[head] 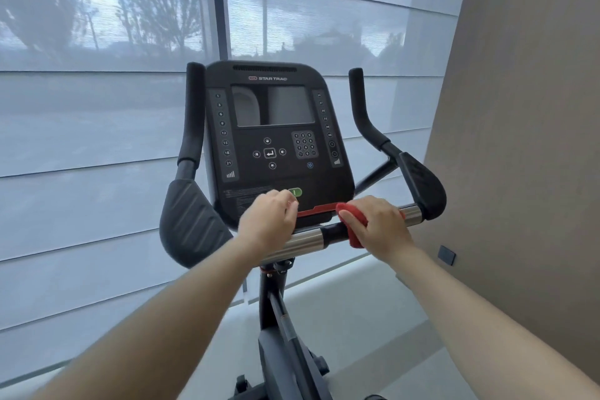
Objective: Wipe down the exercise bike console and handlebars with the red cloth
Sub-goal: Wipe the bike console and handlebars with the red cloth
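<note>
The black exercise bike console [272, 136] stands straight ahead with a dark screen and keypad. Below it runs the silver and black handlebar [305, 242]. My right hand [378, 226] grips the red cloth [354, 224] wrapped around the bar to the right of the console. My left hand [268, 221] curls over the bar's left part, its fingers against the console's lower edge near a green button [296, 192]. Black padded elbow rests [190, 224] and upright grips [360, 101] flank the console.
A large window with a sheer blind [97, 107] fills the space behind the bike. A beige wall [519, 140] stands close on the right, carrying a small dark plate [446, 255]. The bike's frame post [276, 308] drops to a pale floor below.
</note>
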`<state>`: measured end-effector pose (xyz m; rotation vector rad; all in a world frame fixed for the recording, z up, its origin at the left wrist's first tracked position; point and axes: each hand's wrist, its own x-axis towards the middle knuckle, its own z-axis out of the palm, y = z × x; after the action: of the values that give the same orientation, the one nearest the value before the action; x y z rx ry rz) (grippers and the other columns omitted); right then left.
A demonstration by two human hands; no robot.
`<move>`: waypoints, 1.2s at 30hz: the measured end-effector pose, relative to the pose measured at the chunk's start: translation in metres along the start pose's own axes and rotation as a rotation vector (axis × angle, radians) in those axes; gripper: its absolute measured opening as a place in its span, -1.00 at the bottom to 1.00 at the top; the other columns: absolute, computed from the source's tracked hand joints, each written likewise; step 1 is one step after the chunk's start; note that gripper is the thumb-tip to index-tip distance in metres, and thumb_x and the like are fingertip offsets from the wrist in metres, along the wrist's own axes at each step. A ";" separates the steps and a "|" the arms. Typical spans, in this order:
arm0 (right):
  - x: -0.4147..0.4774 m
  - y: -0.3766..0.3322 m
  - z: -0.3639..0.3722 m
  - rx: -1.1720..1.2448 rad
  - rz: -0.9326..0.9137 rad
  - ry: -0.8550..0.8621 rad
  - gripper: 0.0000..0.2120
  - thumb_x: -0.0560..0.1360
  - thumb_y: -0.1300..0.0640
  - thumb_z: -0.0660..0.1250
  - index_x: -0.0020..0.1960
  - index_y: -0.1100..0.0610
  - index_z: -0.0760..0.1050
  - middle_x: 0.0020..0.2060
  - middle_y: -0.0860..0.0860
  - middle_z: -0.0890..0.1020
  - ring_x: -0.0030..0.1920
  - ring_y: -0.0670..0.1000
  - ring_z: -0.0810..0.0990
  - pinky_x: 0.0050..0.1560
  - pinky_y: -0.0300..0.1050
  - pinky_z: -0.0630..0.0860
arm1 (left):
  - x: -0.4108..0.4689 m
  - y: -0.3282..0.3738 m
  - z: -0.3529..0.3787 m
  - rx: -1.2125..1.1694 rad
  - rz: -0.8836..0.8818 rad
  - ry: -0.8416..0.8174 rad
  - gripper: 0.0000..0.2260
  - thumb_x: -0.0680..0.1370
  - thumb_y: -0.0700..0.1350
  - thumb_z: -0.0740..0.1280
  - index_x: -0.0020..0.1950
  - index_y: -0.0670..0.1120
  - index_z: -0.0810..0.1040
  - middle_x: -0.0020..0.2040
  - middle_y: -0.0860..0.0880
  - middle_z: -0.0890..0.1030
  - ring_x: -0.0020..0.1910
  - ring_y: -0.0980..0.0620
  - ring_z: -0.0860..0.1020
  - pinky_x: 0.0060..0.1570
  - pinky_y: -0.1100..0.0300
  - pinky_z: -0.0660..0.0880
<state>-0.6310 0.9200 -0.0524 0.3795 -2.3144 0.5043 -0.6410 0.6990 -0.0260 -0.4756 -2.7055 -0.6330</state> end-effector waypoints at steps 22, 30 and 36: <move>-0.008 -0.008 0.020 0.125 -0.187 0.074 -0.66 0.53 -0.19 0.17 -0.09 0.03 0.58 -0.21 -0.09 0.63 -0.20 -0.05 0.56 -0.13 -0.08 0.48 | -0.004 0.007 0.011 0.184 0.038 0.055 -0.74 0.61 -0.15 0.04 -0.01 -0.15 0.53 -0.07 -0.07 0.55 -0.05 -0.10 0.47 -0.02 -0.01 0.44; 0.000 0.014 -0.003 0.160 -0.078 0.125 -0.65 0.52 -0.17 0.21 -0.04 0.10 0.55 -0.22 -0.02 0.61 -0.21 0.01 0.55 -0.15 -0.10 0.50 | -0.001 0.010 0.010 0.156 0.011 0.051 -0.75 0.61 -0.05 0.07 0.08 -0.05 0.52 0.01 -0.01 0.55 0.04 -0.04 0.48 -0.03 0.02 0.48; -0.007 0.059 -0.018 0.069 0.051 0.121 -0.75 0.54 -0.06 0.23 -0.03 0.10 0.56 -0.17 0.00 0.62 -0.14 0.02 0.55 -0.02 0.09 0.50 | 0.017 0.056 0.042 0.123 -0.020 0.013 -0.70 0.60 0.04 0.02 0.05 -0.03 0.50 0.00 -0.01 0.54 0.02 -0.06 0.48 -0.13 0.05 0.44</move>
<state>-0.6395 0.9807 -0.0594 0.3151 -2.1986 0.6170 -0.6441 0.7708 -0.0349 -0.4118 -2.7201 -0.4691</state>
